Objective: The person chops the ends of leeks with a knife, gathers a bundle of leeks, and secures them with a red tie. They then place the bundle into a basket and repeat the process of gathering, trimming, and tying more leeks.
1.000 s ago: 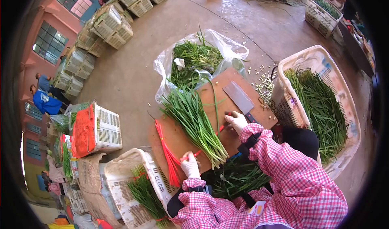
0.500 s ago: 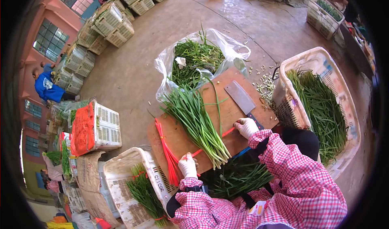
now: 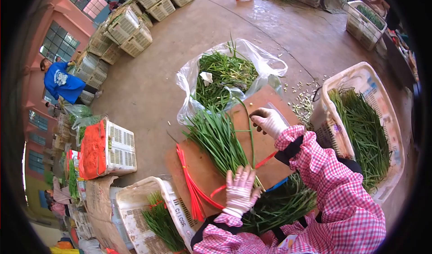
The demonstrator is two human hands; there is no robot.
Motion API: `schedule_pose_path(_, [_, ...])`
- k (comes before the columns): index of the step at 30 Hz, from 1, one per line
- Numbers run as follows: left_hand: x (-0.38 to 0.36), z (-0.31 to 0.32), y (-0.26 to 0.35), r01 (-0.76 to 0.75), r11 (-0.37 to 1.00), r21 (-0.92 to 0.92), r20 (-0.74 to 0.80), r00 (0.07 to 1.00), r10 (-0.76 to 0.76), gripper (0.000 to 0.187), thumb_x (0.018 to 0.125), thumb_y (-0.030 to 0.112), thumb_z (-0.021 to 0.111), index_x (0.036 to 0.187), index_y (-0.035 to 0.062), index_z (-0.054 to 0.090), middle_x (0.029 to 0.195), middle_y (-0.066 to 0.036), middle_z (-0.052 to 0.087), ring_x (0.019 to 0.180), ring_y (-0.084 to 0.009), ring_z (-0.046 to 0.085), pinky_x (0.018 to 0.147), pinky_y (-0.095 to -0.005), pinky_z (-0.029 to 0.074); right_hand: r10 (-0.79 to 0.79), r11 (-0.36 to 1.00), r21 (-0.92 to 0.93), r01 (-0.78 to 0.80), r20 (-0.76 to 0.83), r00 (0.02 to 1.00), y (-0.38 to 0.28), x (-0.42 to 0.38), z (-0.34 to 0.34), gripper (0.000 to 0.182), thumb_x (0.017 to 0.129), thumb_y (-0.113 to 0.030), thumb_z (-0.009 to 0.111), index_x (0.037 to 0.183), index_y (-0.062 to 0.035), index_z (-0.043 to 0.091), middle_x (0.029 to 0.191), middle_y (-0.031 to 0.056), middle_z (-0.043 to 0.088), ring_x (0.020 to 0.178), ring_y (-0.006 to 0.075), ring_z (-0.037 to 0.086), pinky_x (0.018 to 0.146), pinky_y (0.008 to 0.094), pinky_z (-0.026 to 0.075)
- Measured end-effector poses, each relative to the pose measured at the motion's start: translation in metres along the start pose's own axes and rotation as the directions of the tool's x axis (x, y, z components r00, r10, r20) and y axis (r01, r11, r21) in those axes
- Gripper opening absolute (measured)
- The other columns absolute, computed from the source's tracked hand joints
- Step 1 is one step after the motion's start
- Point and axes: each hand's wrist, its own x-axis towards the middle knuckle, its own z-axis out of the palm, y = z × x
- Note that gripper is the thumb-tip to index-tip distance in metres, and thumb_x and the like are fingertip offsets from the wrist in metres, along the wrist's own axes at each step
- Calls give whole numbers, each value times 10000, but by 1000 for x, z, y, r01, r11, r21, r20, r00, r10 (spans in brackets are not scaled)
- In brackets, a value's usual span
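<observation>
A bunch of long green leafy stalks [image 3: 216,139], like garlic chives, lies across a brown board [image 3: 281,164]. My gloved left hand [image 3: 240,192] rests flat over its pale stem ends, fingers spread. One red strip [image 3: 266,160] runs beneath the bunch. To its left lies a bundle of red strips [image 3: 186,182]. My gloved right hand [image 3: 269,121] hovers above the upper right of the board with bent, parted fingers and nothing visible in them. It covers most of the cleaver [image 3: 276,112]; only a bit of blade shows. A single long leaf [image 3: 250,137] lies left of this hand.
Beyond the board sits a clear plastic bag [image 3: 186,80] of loose greens. A white crate [image 3: 355,74] full of stalks stands right, another crate [image 3: 130,213] with tied bunches left. Cut stem bits [image 3: 303,105] litter the floor. A person in blue [image 3: 63,80] is far left.
Both hands have let go of the red strip's ends. My left hand has moved right onto the stem ends; my right hand has gone up over the cleaver. The view has shifted slightly.
</observation>
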Motion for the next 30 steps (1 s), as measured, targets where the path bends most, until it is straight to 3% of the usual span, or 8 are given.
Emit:
schedule_pose_path(5, [10,26,-8,150,986,78,185,969,-163,721,769,413,635,1371,83,415,1440,-121,366,1363,-333,265,1106,-583,83,-420,826,-402,395,27,907,15,83,36,218,792,-211,638,965,-86,680,894,113,669,800,270,648,744,370,505])
schedule_pose_path(7, [9,32,-11,158,983,89,194,966,-172,710,770,422,632,1363,91,426,1441,-118,365,1362,-331,261,1100,-594,71,-387,784,-512,350,38,921,12,104,48,221,768,-236,660,962,-135,694,979,105,657,936,299,616,822,391,489])
schedule_pose_path(9, [8,37,-15,187,977,99,186,961,-203,700,772,433,629,1358,103,436,1437,-111,371,1357,-329,267,1093,-602,70,-399,536,-782,318,98,912,8,117,60,275,740,-262,704,965,-104,695,1046,87,649,1021,266,591,873,348,482])
schedule_pose_path(13, [9,43,-20,189,979,75,207,958,-200,682,794,463,597,1358,113,440,1434,-91,377,1360,-322,263,1089,-595,63,-288,359,-884,299,200,937,27,147,77,397,746,-424,661,1019,-137,691,1107,77,621,1172,230,486,999,458,344])
schedule_pose_path(17, [10,50,-22,189,977,95,242,948,-207,666,815,485,557,1365,129,441,1446,-73,375,1370,-318,246,1091,-590,47,-142,406,-865,293,258,956,33,157,81,359,732,-418,666,983,-162,699,1083,47,633,1149,214,500,1007,495,308])
schedule_pose_path(22, [8,59,-26,227,973,47,233,944,-232,680,814,496,557,1379,141,428,1466,-33,356,1376,-282,262,1090,-602,65,-328,518,-766,381,234,915,51,163,74,215,731,-296,672,892,-154,688,938,33,647,1061,212,547,979,435,310])
schedule_pose_path(28, [11,59,-26,251,966,61,303,917,-258,689,816,472,563,1399,143,401,1486,-30,332,1382,-270,254,1093,-606,49,-705,226,-812,537,244,666,58,169,72,143,687,-199,667,809,-125,651,916,38,618,1049,239,544,1007,482,305])
schedule_pose_path(30, [8,62,-26,259,965,49,291,920,-262,690,816,468,564,1402,146,395,1489,-27,327,1384,-267,252,1092,-607,47,-729,353,-807,474,80,680,51,178,61,176,649,-111,668,822,-115,636,938,56,620,1016,266,555,973,450,348])
